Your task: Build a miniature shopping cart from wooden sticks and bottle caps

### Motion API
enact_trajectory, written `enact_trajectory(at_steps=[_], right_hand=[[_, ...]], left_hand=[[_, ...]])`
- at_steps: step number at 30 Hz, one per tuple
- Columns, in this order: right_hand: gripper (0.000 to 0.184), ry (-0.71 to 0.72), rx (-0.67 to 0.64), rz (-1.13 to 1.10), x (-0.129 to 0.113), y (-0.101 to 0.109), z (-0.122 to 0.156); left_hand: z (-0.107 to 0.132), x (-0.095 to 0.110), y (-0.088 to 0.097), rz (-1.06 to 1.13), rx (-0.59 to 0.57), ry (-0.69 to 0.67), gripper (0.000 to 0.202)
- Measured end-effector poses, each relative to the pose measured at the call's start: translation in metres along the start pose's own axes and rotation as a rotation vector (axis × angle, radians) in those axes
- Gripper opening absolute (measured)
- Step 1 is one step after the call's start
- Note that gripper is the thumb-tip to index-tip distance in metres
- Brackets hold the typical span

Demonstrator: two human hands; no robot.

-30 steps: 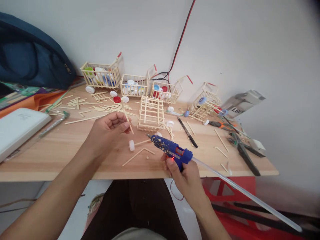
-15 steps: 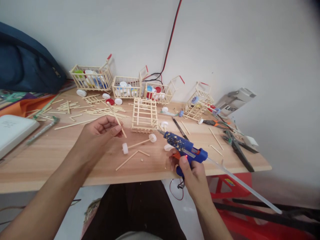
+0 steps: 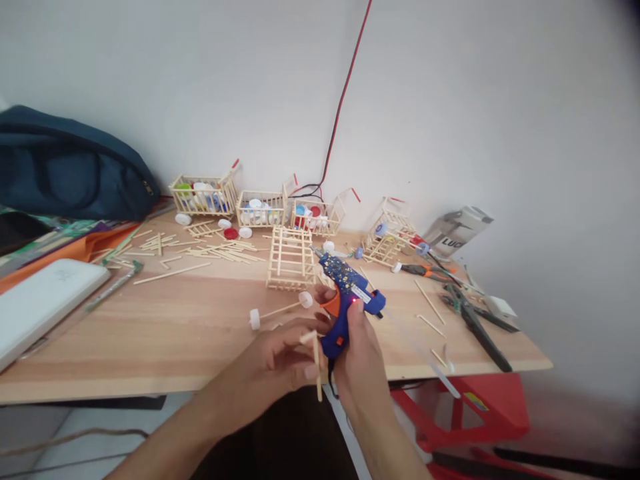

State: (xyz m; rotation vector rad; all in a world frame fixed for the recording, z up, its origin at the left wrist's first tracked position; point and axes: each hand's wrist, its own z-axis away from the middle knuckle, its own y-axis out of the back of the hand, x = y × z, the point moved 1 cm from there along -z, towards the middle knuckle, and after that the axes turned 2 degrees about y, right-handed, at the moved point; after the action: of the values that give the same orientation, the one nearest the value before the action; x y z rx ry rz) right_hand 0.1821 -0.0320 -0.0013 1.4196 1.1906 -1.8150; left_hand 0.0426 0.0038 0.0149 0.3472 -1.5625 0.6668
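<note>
My right hand (image 3: 361, 353) grips a blue glue gun (image 3: 345, 280) with gold specks, an orange trigger and a lit red light. Its nozzle points up and left, towards an unwheeled wooden stick basket (image 3: 291, 257) on the table. A clear glue stick (image 3: 425, 350) trails from the rear of the gun. Close beside the gun's handle, my left hand (image 3: 285, 357) is closed on a thin wooden stick (image 3: 317, 367), with a short piece across its top end. Behind the left hand lies a stick axle (image 3: 280, 311) with a white cap wheel at each end.
Several stick carts (image 3: 205, 195) filled with bottle caps stand along the wall. Loose sticks (image 3: 220, 250) lie scattered before them. Pliers (image 3: 475, 327) and a box (image 3: 460, 230) are at right. A white device (image 3: 55, 300) and a blue bag (image 3: 75, 163) are at left.
My left hand has moved right and down, bringing its stick beside the glue gun. The gun has tilted more upright and shifted slightly left. The camera view has tipped upward.
</note>
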Motion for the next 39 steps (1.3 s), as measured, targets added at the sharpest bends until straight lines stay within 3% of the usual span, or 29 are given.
enact_trajectory(at_steps=[5, 12, 15, 21, 26, 30, 32, 34, 39], right_hand=[[0.058, 0.057, 0.044, 0.246, -0.001, -0.009, 0.012], [0.053, 0.105, -0.039, 0.378, -0.01, -0.013, 0.022], [0.049, 0.181, -0.138, 0.389, -0.013, -0.01, 0.019], [0.035, 0.279, -0.405, 0.369, -0.018, 0.002, 0.013], [0.034, 0.306, -0.495, 0.497, -0.02, 0.024, 0.012], [0.027, 0.377, -0.304, 0.752, -0.039, 0.061, -0.015], [0.024, 0.463, -0.059, 0.785, -0.052, 0.083, -0.045], [0.02, 0.397, 0.148, 0.749, -0.061, 0.103, -0.081], [0.009, 0.103, 0.136, 0.622, -0.051, 0.123, -0.156]], left_hand=[[0.0, -0.006, -0.011, 0.068, 0.041, -0.056, 0.017], [0.003, -0.01, -0.003, -0.089, 0.089, -0.207, 0.013], [0.005, -0.009, 0.002, -0.144, 0.065, -0.255, 0.011], [0.007, -0.004, 0.009, -0.167, 0.044, -0.218, 0.014], [0.006, -0.004, 0.015, -0.239, 0.071, -0.193, 0.016], [0.004, -0.006, 0.021, -0.259, 0.059, -0.183, 0.017], [0.003, -0.008, 0.024, -0.263, 0.055, -0.191, 0.017], [0.003, -0.009, 0.026, -0.271, 0.066, -0.202, 0.017], [0.004, -0.012, 0.027, -0.244, 0.076, -0.184, 0.015]])
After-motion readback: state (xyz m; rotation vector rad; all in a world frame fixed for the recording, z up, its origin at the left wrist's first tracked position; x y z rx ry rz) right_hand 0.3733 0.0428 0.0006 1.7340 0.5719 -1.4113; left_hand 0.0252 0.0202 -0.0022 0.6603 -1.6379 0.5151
